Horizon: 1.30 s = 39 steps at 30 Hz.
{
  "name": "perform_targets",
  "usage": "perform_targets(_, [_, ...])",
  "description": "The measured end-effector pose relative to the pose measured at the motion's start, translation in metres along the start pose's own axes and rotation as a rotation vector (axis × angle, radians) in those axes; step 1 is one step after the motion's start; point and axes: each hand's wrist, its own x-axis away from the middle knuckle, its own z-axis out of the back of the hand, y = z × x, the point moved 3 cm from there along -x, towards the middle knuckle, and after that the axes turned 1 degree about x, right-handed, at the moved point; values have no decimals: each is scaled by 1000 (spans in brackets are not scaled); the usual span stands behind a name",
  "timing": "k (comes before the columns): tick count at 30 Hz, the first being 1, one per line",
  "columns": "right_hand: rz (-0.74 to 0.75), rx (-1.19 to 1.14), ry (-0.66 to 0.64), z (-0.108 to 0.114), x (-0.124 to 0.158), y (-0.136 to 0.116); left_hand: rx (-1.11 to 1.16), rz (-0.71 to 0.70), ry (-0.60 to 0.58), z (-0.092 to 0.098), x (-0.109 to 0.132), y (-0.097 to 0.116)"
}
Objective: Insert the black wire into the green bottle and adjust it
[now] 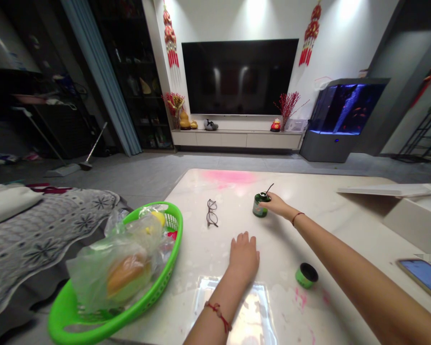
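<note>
My right hand reaches across the table and grips a small dark green bottle with a pale label. The bottle stands upright, its mouth uncovered. A thin dark stick slants up beside its neck; whether it is inside the bottle or between the fingers I cannot tell. My left hand rests palm down on the tabletop, fingers stretched forward, with nothing in it. Folded-out eyeglasses lie to the left of the bottle. Nearer to me, under the right forearm's left side, is a green cylindrical cap with a dark hollow.
A green plastic basket with bagged bread stands at the left of the marble table. On the right are a phone and a white box. Pink stains mark the tabletop. A television and fish tank are beyond.
</note>
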Motion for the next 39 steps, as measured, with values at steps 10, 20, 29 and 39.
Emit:
perform_targets(10, [-151, 327, 259, -1, -1, 6, 15, -7, -8, 4, 0, -1])
perform_targets(20, [-119, 277, 178, 6, -1, -1, 16, -5, -27, 4, 0, -1])
perform_targets(29, [-58, 126, 142, 4, -1, 4, 24, -14, -13, 4, 1, -1])
perform_targets(39, [1, 186, 173, 3, -10, 9, 20, -24, -9, 3, 0, -2])
